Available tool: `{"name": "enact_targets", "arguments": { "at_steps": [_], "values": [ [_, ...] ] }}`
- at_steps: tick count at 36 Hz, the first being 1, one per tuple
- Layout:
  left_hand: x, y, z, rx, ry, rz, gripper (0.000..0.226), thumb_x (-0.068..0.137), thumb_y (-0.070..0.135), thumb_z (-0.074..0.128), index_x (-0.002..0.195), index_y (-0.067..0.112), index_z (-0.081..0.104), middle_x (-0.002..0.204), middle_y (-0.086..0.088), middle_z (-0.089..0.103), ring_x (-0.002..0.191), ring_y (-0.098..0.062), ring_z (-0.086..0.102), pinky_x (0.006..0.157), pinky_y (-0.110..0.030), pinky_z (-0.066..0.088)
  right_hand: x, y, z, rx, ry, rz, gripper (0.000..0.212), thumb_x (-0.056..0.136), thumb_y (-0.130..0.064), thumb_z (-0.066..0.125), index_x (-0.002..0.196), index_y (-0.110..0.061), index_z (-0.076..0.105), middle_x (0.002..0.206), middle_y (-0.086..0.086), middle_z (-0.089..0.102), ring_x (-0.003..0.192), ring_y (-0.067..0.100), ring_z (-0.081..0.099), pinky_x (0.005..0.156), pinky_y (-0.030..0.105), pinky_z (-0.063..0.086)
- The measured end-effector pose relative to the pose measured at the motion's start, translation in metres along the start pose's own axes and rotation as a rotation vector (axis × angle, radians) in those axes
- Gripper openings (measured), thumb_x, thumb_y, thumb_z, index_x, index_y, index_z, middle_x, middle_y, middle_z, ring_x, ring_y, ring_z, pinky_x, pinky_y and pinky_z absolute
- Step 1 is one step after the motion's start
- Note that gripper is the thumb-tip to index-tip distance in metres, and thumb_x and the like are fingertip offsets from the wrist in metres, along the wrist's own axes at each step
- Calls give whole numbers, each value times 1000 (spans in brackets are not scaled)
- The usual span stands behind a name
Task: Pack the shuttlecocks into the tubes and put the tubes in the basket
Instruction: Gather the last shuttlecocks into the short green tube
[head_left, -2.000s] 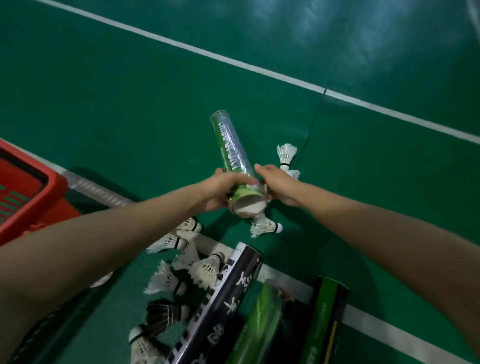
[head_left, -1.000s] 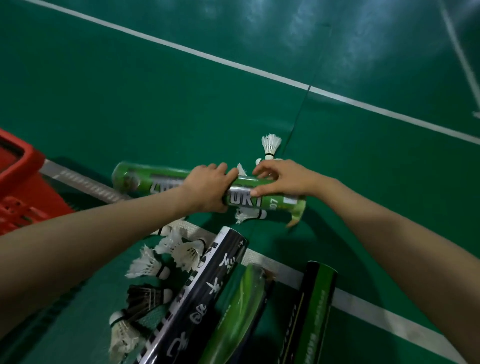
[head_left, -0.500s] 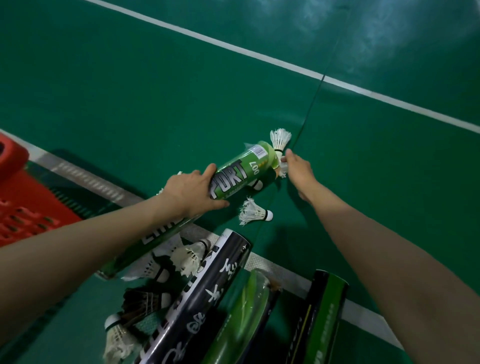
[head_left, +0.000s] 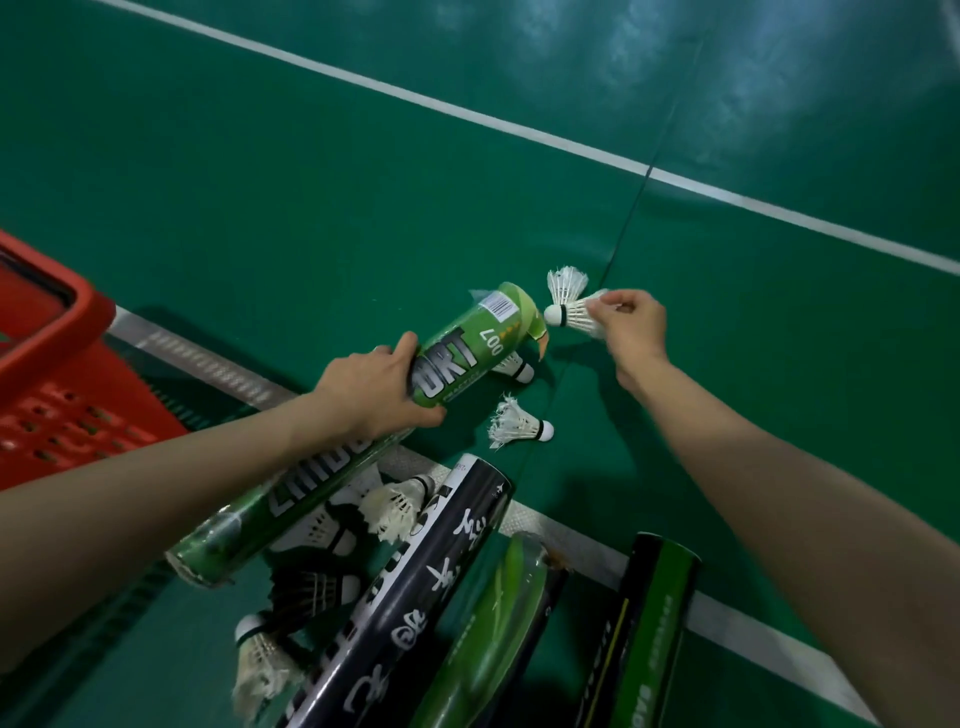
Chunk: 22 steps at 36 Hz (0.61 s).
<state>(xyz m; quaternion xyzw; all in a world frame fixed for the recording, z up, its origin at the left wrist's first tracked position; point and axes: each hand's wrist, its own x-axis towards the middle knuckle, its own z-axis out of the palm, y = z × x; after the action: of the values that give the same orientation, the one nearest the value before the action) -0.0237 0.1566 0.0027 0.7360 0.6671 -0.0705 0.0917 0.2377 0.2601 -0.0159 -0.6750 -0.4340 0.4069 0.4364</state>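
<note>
My left hand (head_left: 371, 389) grips a green shuttlecock tube (head_left: 457, 358) around its middle, tilted with its far end up and to the right. My right hand (head_left: 631, 325) pinches a white shuttlecock (head_left: 574, 314) by its feathers, cork pointing at the tube's far end, a small gap between them. Another white shuttlecock (head_left: 566, 283) stands on the floor just behind it. A third (head_left: 519, 426) lies on the green floor below the tube. One more (head_left: 514, 366) is half hidden under the tube. The red basket (head_left: 57, 364) sits at the left edge.
Near me lie a black tube (head_left: 415, 597), a green tube (head_left: 493, 634) and a dark green tube (head_left: 649, 634). Several loose white and black shuttlecocks (head_left: 395, 504) lie under my left forearm. White court lines (head_left: 467, 111) cross the green floor.
My right hand has picked a white shuttlecock off the floor and holds it at the tube's far end. Earlier the left hand swung the tube from flat to tilted.
</note>
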Motion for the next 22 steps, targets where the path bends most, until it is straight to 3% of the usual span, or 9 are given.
{"name": "enact_targets", "arguments": {
  "at_steps": [2, 5, 8, 11, 14, 17, 22],
  "values": [
    [-6, 0, -2, -23, 3, 13, 72, 72, 73, 54, 115, 20, 30, 90, -3, 55, 70, -21, 59, 59, -33, 54, -5, -11, -7, -14, -32, -53, 13, 84, -11, 67, 87, -17, 55, 94, 2, 60, 89, 17, 57, 74, 22, 48],
    [-16, 1, -6, -10, 17, 74, 72, 74, 71, 54, 116, 18, 30, 91, -3, 55, 70, -19, 58, 54, -29, 51, -20, -26, -15, -2, -204, -112, 20, 89, -9, 60, 106, -12, 51, 105, 7, 59, 91, 16, 58, 76, 22, 49],
    [-24, 4, -11, 19, 63, 147, 78, 76, 72, 52, 126, 17, 28, 97, -3, 55, 70, -19, 56, 56, -30, 51, -38, -40, -20, 50, -347, -123, 26, 91, -6, 56, 116, -9, 47, 99, 3, 61, 85, 11, 61, 68, 16, 48],
    [-28, 6, -15, 42, 74, 196, 90, 77, 73, 49, 141, 19, 15, 112, -4, 55, 73, -20, 56, 60, -30, 52, -52, -48, -22, 94, -428, -95, 22, 93, -5, 52, 114, -10, 50, 96, 3, 63, 83, 12, 63, 70, 19, 49],
    [-30, 10, -18, 4, 53, 198, 86, 77, 70, 51, 139, 19, 19, 106, -4, 58, 73, -20, 58, 61, -32, 55, -62, -48, -21, 47, -466, -92, 15, 97, -14, 46, 110, -16, 53, 93, 3, 65, 87, 16, 61, 83, 28, 49],
    [-30, 12, -17, 1, 50, 203, 85, 76, 72, 51, 134, 18, 22, 100, -4, 58, 71, -21, 59, 62, -35, 57, -71, -49, -19, 63, -488, -74, 24, 102, -27, 35, 114, -16, 51, 90, 1, 66, 84, 13, 60, 81, 26, 47],
    [-26, 15, -13, -21, 28, 190, 79, 73, 73, 51, 124, 17, 30, 93, -4, 59, 72, -22, 60, 62, -38, 57, -65, -35, -18, 133, -325, 44, 33, 103, -33, 29, 114, -11, 50, 88, 5, 66, 88, 18, 63, 86, 31, 48]
  ]
}}
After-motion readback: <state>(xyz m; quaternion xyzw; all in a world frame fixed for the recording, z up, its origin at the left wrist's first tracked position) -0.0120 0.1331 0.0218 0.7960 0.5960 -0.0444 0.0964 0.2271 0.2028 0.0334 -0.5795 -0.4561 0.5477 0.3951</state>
